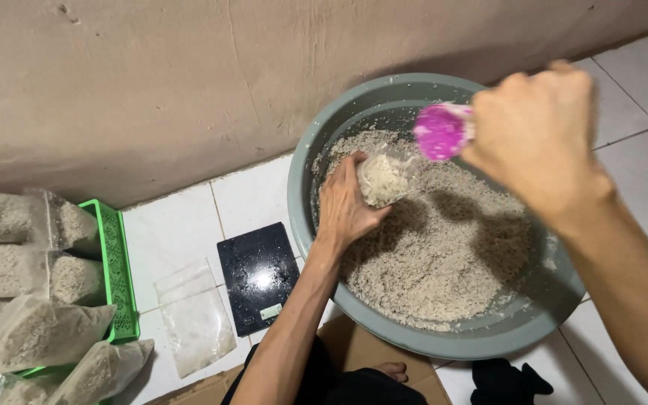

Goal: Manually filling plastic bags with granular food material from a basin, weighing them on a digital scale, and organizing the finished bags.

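Right hand (538,139) tips pink scoop (442,131) above left-held bag (384,178).

Looks like a home floor corner: white tiled floor (181,225) under the hands, plain plastered wall (151,82) just beyond them, small kitchen scale (258,276) beside the left wrist.

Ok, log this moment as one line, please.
left hand: holds clear bag open in grey basin | right hand: grips pink scoop above bag | grain mix in basin | black scale on floor
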